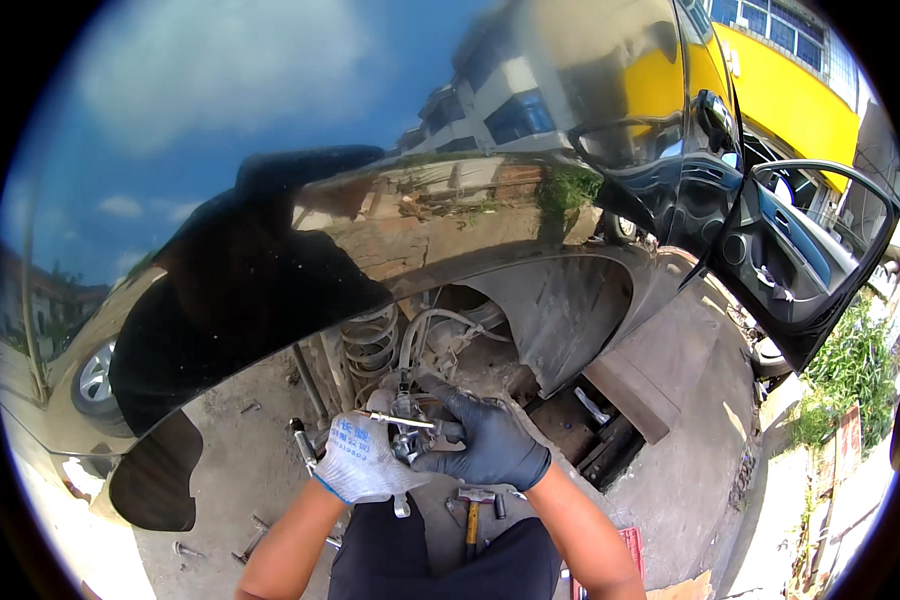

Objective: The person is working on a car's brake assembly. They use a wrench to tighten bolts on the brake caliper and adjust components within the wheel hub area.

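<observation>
My left hand (360, 458), in a white knit glove with blue print, is closed in front of the wheel well. A slim metal tool (304, 446) sticks out past its left side. My right hand (500, 440), in a black glove, curls its thumb and fingers around a metal part (408, 437) between the two hands. A shiny rod (398, 419) lies across that part, reaching from the white glove to the black one. Just behind rise suspension pieces and a coil spring (372, 340). Fingers hide much of the part, so its exact kind is unclear.
The dark glossy fender (450, 215) arches over my hands, mirroring sky and buildings. Below lie a hammer (472, 525) and several loose bolts and tools. A brownish panel (660, 380) leans at right over an open recess. Farther right, the car door (810, 250) hangs open.
</observation>
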The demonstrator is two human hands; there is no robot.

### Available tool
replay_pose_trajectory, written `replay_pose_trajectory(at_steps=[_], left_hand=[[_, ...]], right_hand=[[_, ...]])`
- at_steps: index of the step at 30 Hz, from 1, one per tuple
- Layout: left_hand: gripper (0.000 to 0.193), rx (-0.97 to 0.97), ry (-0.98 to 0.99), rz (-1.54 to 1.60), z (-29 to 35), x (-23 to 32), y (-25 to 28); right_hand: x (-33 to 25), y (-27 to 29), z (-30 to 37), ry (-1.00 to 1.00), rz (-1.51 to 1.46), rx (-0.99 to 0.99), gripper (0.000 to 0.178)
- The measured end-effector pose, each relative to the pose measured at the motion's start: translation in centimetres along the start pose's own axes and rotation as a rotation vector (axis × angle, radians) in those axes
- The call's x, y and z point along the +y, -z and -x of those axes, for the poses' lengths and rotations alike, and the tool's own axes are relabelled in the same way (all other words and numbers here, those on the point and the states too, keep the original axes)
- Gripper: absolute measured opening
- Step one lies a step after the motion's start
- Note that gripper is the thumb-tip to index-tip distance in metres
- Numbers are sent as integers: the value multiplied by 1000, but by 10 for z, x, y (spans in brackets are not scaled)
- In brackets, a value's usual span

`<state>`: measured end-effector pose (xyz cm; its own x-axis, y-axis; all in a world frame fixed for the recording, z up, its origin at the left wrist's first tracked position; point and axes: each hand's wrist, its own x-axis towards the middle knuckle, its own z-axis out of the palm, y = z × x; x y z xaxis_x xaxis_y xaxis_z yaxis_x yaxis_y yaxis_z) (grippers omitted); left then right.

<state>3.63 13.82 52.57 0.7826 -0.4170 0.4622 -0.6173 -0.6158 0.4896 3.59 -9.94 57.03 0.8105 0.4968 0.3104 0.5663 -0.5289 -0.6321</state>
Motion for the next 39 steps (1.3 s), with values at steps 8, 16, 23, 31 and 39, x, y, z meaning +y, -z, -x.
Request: replay_pose_trajectory(at_steps=[8, 16, 23, 31, 39], left_hand=[[89, 83, 109, 69, -1, -8, -4], [81, 7, 62, -2, -11, -5, 2], [105, -84, 122, 53, -14, -12, 3], [102, -35, 86, 214, -6, -13, 8], [84, -57, 64, 212, -6, -9, 8]], right_hand=[[0, 21, -32, 552, 319, -95, 66], [4, 26, -29, 644, 465, -46, 30], [15, -3, -12, 449, 176, 89, 26], [-10, -16, -15, 183, 13, 207, 64], [-24, 2, -17, 169, 372, 246, 85]])
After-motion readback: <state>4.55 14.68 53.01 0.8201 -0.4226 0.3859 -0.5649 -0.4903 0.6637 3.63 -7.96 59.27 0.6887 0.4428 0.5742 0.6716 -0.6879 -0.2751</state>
